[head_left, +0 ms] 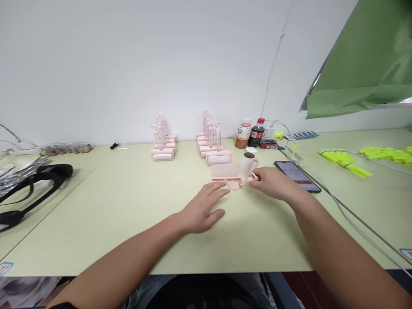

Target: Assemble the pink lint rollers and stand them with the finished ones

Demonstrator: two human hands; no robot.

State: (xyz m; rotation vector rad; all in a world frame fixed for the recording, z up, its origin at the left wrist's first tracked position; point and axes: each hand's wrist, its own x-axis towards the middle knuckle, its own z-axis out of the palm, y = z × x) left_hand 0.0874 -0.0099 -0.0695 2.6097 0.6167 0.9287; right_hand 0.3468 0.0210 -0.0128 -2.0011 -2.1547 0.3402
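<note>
My right hand (268, 182) pinches a small pink plastic part (254, 176), whose exact shape is mostly covered by the fingers. Just behind it a pale roll (247, 162) stands on end, its brown core showing at the top. Beside that roll is a clear pinkish piece (255, 163), partly hidden. An opened case with a translucent pink cover (225, 171) lies left of the roll, and a round pink disc (233, 184) is at its front edge. With fingers spread, my left hand (202, 208) rests by the case's near side, holding nothing.
Assembled pink lint rollers with upright clear handles line up in a left row (163, 153) and a right row (219, 158). Rightward are two drink bottles (243, 134), a phone (298, 176), cables and yellow-green pieces (344, 161). A black strapped object (35, 189) lies left.
</note>
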